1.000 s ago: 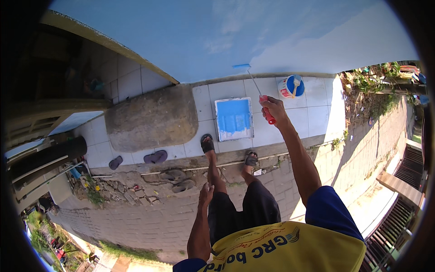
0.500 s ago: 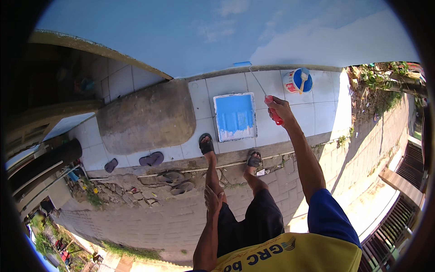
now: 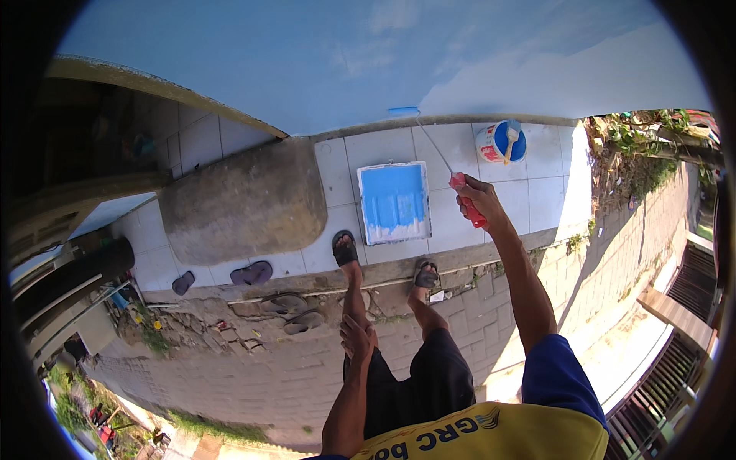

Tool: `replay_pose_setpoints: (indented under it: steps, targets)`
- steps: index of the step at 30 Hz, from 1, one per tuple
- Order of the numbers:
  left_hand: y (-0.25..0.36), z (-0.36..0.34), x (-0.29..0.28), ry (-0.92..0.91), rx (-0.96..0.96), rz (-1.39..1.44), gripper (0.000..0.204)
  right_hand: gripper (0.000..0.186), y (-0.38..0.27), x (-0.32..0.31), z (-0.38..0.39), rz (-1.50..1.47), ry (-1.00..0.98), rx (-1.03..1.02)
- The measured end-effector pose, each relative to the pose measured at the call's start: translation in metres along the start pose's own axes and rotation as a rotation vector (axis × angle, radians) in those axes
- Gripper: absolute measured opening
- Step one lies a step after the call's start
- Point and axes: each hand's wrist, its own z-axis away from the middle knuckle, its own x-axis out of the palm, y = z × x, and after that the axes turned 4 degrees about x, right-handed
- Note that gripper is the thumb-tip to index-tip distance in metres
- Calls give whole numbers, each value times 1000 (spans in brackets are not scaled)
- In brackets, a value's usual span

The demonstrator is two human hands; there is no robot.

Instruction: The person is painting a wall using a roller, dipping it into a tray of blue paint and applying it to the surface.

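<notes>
My right hand [image 3: 480, 203] is closed around the red handle of a paint roller [image 3: 438, 149]. The roller's thin metal rod reaches up and left to a blue roller head lying against the low part of the light blue wall [image 3: 307, 54]. Below that, a white-rimmed paint tray [image 3: 426, 230] with blue paint sits on the tiles. To its right stands a white paint bucket [image 3: 487, 146] with blue paint inside and a paintbrush [image 3: 511, 142] laid across its opening. My left hand [image 3: 356, 337] rests on my left knee, fingers laid over it, holding no tool.
My sandalled feet [image 3: 346, 249] stand at the edge of the tiled ledge [image 3: 529, 195]. Left of the tray lies a grey concrete slab [image 3: 245, 199]. Loose slippers [image 3: 251, 273] lie along the ledge and just below it. Plants [image 3: 652, 146] grow past its right end.
The roller head has shifted slightly left along the wall's bottom. My right hand has lowered a little with the handle. On my knee, the left hand's fingers have bent more.
</notes>
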Motion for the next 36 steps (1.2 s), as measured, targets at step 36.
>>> replay_pose_setpoints:
  steps: [36]
  targets:
    - [-29, -5, 2, -59, 142, 241, 101, 39, -111, 83, 172, -39, -2, -17]
